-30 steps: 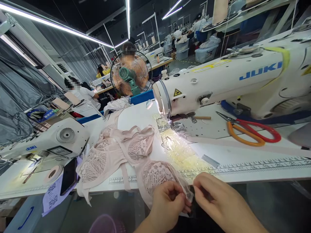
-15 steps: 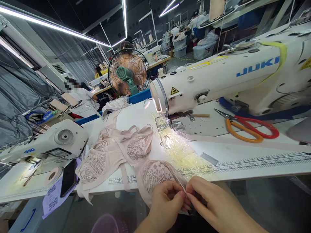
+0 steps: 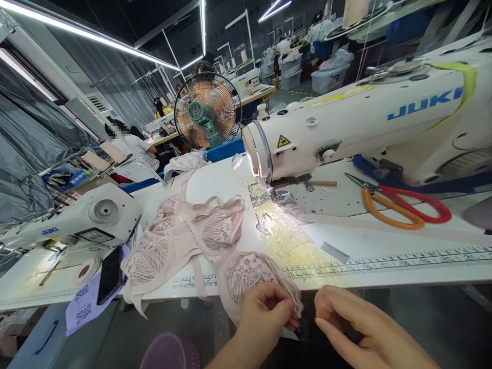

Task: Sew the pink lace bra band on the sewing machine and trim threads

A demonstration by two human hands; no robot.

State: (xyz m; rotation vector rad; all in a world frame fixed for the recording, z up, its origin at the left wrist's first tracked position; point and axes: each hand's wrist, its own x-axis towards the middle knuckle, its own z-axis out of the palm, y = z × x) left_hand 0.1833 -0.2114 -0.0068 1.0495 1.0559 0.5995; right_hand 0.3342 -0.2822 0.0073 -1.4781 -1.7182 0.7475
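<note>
Lace bras in pale pink lie overlapping on the white sewing table. The nearest bra [image 3: 249, 274] hangs its lower edge over the table's front. My left hand [image 3: 265, 318] is closed, pinching that bra's right edge near a strip of trim. To its right, apart from the fabric, my right hand [image 3: 346, 320] holds thumb and forefinger together; anything between them is too small to make out. Behind the hands stands a white sewing machine [image 3: 346, 123], its lamp lighting the needle area.
Orange-and-red-handled scissors [image 3: 400, 205] and a small metal strip [image 3: 335, 252] lie right of the needle. A phone [image 3: 110, 277] rests on paper at the left, near a second sewing machine [image 3: 77, 220]. A purple basket [image 3: 169, 351] stands below; a fan [image 3: 207, 110] is behind.
My right hand has parted from the bra's edge and moved right. My left hand still grips the bra. The view has shifted slightly.
</note>
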